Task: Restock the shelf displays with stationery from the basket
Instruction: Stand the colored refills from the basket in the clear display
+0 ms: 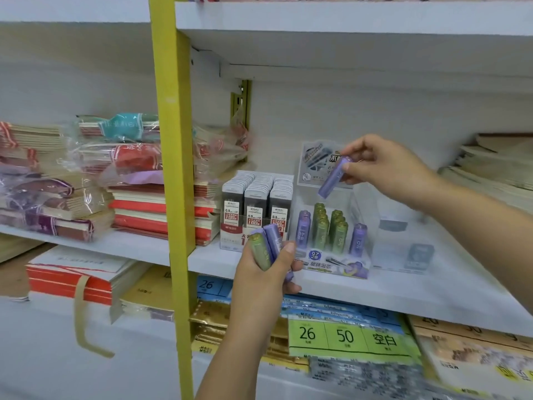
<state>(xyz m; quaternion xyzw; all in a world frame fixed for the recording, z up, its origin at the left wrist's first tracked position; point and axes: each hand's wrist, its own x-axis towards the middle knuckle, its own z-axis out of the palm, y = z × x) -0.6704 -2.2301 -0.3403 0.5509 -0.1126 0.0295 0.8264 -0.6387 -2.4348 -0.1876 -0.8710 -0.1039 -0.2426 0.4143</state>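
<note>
White shop shelving split by a yellow upright [172,168], wrapped notebook stacks [86,183] in the left bay. In the right bay, on the shelf [403,298], rows of grey lead-refill cases [255,203] just beside a clear display stand [334,262].

Head view: right hand [383,166] raised over the back of the stand, thumb and fingers pinching the upper end of a purple tube [331,180]. Tube tilted, long axis running down and to the left, free lower end aimed into the stand and just above the green tubes [327,226] standing there. Stand below and slightly left of this hand. Purple tubes upright in its outer columns, green in the two middle ones. Probably calls for righting the tube to vertical before lowering it into a purple column.

Left hand [268,272] lower and nearer the camera, in front of the shelf edge, curled round a few spare tubes [266,246], one green and at least one purple, tips up. Right hand plainly the nearer to the slots.

Tube itself: short, slim cylinder, lilac with faint print; looks light and rigid
</note>
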